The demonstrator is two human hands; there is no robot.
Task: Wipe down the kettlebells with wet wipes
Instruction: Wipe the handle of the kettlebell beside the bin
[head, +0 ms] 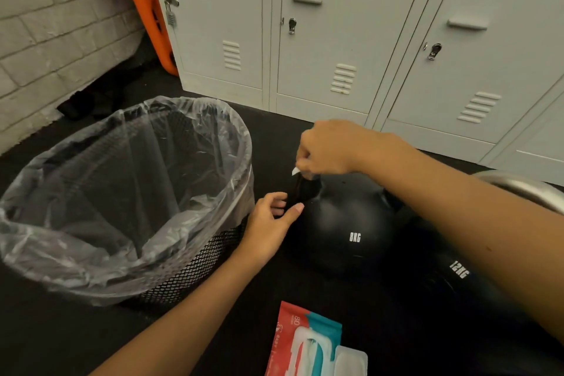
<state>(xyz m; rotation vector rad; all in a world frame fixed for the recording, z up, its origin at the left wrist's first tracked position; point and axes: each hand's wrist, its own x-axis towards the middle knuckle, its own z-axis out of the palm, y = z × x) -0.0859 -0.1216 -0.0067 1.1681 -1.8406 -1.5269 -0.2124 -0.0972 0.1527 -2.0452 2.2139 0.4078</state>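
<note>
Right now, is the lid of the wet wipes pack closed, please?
No, the lid of the wet wipes pack is flipped open beside the opening.

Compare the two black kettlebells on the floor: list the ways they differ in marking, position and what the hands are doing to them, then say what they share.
The 8KG kettlebell stands nearer the bin; the 12KG kettlebell lies to its right, partly hidden under the right forearm. The right hand holds a wipe at the 8KG kettlebell's handle and the left hand is beside it; no hand touches the 12KG kettlebell. Both are black with white weight lettering.
</note>
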